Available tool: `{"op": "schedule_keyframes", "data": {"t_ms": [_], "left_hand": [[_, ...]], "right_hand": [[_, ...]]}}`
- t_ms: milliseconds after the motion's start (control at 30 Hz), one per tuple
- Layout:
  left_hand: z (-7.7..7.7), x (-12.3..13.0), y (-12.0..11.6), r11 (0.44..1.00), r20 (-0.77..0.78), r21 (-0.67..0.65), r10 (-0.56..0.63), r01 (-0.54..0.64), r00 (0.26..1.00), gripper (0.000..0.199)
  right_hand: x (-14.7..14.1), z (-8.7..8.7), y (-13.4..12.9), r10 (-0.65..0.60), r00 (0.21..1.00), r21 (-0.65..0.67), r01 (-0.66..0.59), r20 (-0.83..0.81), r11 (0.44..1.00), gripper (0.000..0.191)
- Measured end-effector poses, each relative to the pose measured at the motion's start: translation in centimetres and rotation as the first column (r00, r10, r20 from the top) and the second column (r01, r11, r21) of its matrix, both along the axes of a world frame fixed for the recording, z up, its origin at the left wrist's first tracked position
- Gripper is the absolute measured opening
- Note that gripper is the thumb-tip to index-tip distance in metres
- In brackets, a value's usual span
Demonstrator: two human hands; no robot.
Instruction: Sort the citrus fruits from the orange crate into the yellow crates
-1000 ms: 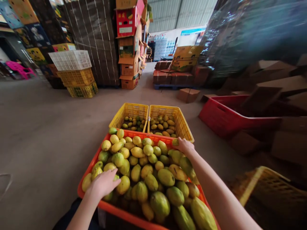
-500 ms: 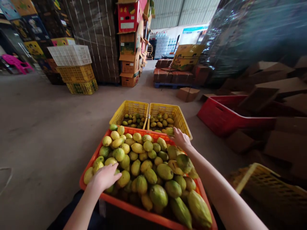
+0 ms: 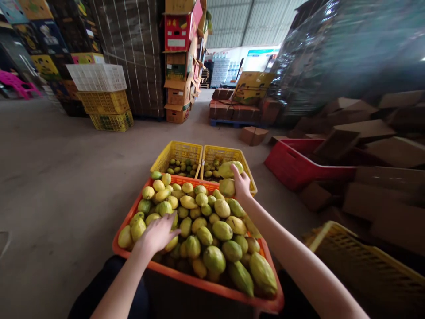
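An orange crate [image 3: 199, 283] full of green-yellow fruits [image 3: 214, 259] stands right in front of me. Over its left part, my left hand [image 3: 161, 231] rests on the fruits with fingers spread, holding none. My right hand [image 3: 241, 180] is raised at the crate's far right corner, its fingers round a long pale-green fruit [image 3: 229, 169]. Just below that fruit is another rounder one [image 3: 227, 188]; whether the hand touches it I cannot tell. Behind the orange crate, two yellow crates [image 3: 177, 150] [image 3: 229, 153] stand side by side with smaller fruits in the bottom.
On the right are a red crate [image 3: 292, 166] with cardboard in it, loose cardboard [image 3: 392, 190] and a yellow crate [image 3: 361, 261]. Stacked crates [image 3: 104, 104] stand at the left, near a column of boxes [image 3: 177, 95]. A loaded pallet [image 3: 232, 113] is farther back.
My right hand has come up and slightly left, now with a long fruit in its grasp. My left hand has shifted a little right over the fruits. The view has turned slightly.
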State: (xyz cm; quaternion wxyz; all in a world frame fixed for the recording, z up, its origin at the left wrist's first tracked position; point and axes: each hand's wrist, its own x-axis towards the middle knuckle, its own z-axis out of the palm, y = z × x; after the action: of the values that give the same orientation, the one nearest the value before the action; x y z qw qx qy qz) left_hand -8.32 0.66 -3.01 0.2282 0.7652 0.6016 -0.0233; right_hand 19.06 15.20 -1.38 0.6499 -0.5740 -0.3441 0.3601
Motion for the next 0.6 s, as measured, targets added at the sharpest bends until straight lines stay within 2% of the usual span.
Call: {"op": "schedule_keyframes", "data": {"t_ms": [67,133,200,267,333,467,533,600], "left_hand": [[-0.4,1.2,0.0,0.983,0.115,0.17,-0.083,0.063,0.99,0.065],[-0.6,2.7,-0.1,0.933,0.24,0.339,-0.207,0.118,0.949,0.07],[-0.7,4.3,-0.5,0.866,0.345,0.48,-0.337,0.144,0.876,0.076],[-0.8,5.8,-1.1,0.814,0.421,0.566,-0.42,0.128,0.804,0.082],[-0.8,6.8,-1.8,0.789,0.462,0.605,-0.46,0.109,0.758,0.081],[-0.5,7.7,-2.8,0.761,0.476,0.634,-0.524,0.137,0.707,0.067],[-0.1,8.0,-3.2,0.777,0.526,0.613,-0.535,0.142,0.661,0.066],[0.3,8.4,-3.5,0.826,0.631,0.549,-0.51,0.128,0.584,0.067]], "right_hand": [[-1.5,1.2,-3.1,0.086,0.968,-0.095,-0.111,-0.237,0.989,0.034],[-3.1,2.4,-6.7,0.158,0.892,-0.19,-0.258,-0.422,0.947,0.034],[-4.3,3.4,-10.2,0.257,0.786,-0.206,-0.434,-0.562,0.877,0.041],[-5.2,4.2,-13.2,0.312,0.704,-0.174,-0.526,-0.638,0.833,0.046],[-5.6,4.7,-15.5,0.324,0.662,-0.129,-0.539,-0.676,0.832,0.049],[-5.1,4.6,-18.1,0.271,0.663,-0.105,-0.47,-0.698,0.876,0.048],[-4.4,3.8,-18.8,0.277,0.671,-0.084,-0.453,-0.687,0.888,0.047],[-3.3,2.6,-19.1,0.3,0.677,-0.058,-0.452,-0.672,0.89,0.046]]}}
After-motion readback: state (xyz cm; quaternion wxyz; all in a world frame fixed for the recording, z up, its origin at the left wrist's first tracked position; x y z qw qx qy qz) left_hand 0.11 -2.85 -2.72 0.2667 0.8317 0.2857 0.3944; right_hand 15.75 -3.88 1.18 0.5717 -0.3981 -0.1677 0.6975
